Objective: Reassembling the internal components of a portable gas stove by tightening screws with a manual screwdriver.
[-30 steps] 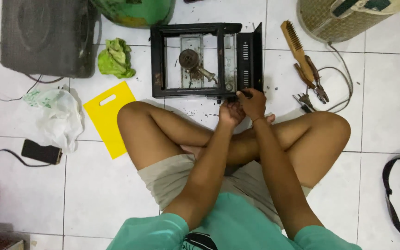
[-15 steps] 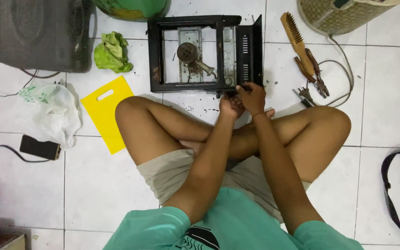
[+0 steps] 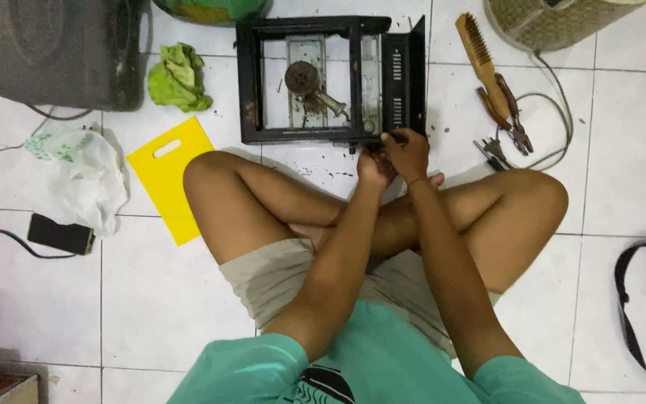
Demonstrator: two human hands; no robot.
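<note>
black stove frame [image 3: 252, 82] flat on floor, top open, burner [image 3: 304, 78] exposed.

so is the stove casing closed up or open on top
Open: the black stove frame has no top plate, so the burner and inner brackets show. Both hands work at its front edge.

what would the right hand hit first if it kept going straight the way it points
The right hand points up the picture at the black stove frame. It already seems to touch the frame's near edge, so the frame comes first, though depth is unclear.
</note>
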